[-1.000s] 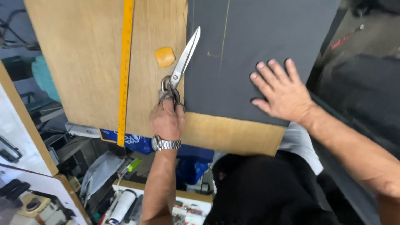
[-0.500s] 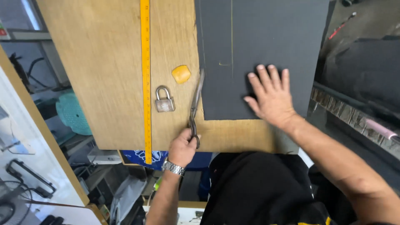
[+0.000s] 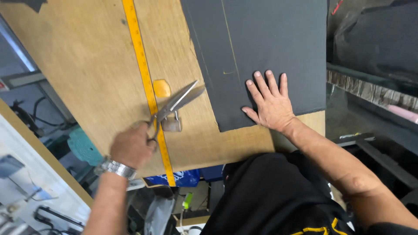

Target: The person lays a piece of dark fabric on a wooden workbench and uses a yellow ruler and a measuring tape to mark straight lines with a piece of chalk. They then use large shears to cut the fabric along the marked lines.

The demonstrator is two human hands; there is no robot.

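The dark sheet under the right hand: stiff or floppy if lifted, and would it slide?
The dark sheet lies flat with crisp cut edges, so probably semi-stiff, bending rather than draping. It looks thin, likely light. On the smooth wooden board it could slide; the right hand presses it flat.

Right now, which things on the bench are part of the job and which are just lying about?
In use: steel scissors in left hand; dark grey sheet under right hand.
Lying about: yellow measuring tape, small orange chalk piece, metal padlock.
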